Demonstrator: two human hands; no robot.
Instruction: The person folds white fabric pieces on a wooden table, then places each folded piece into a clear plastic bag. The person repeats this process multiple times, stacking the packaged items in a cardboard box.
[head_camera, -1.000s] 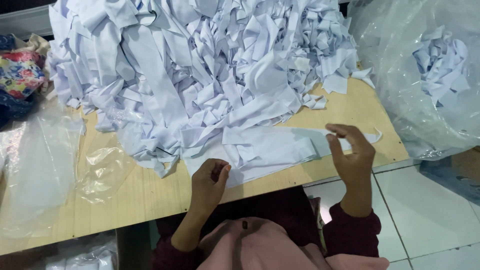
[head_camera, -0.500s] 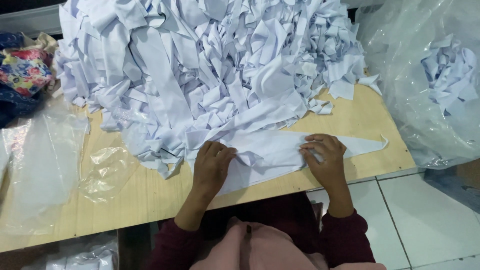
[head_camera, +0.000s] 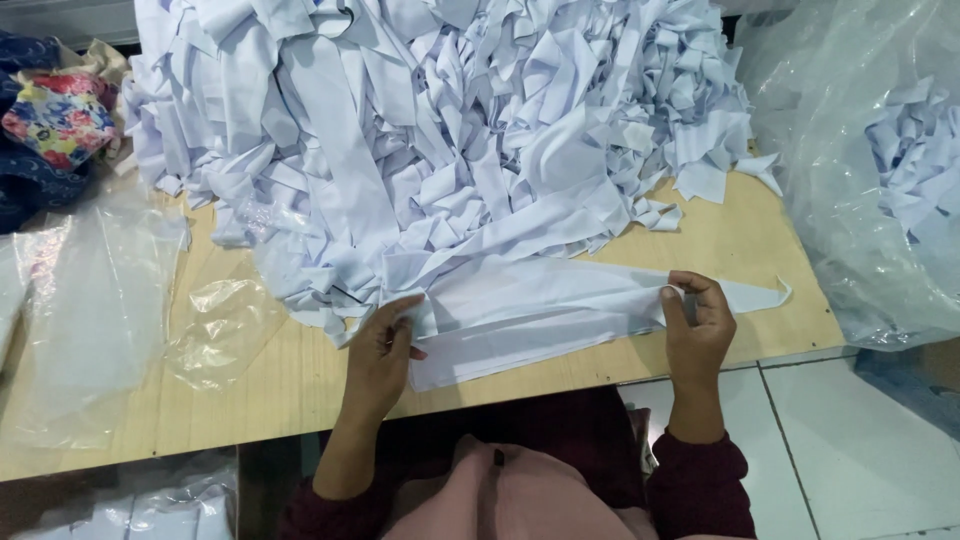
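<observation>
A flat stack of long white fabric pieces (head_camera: 545, 315) lies at the near edge of a wooden table (head_camera: 745, 245). My left hand (head_camera: 385, 350) pinches the left end of the top piece, thumb over the cloth. My right hand (head_camera: 697, 325) grips the right part of the same piece, just short of its pointed tail (head_camera: 760, 297). Behind the stack rises a big heap of loose white fabric strips (head_camera: 440, 130), touching the stack's far side.
Clear plastic bags (head_camera: 100, 300) lie crumpled on the table's left part. A large clear bag with more white strips (head_camera: 880, 170) stands at the right. Colourful floral cloth (head_camera: 55, 120) sits at the far left. White tiled floor (head_camera: 870, 450) shows below right.
My right hand came down from the air onto the fabric, then slid right toward the pointed end. My left hand moved left to the stack's left end and pinched it.
</observation>
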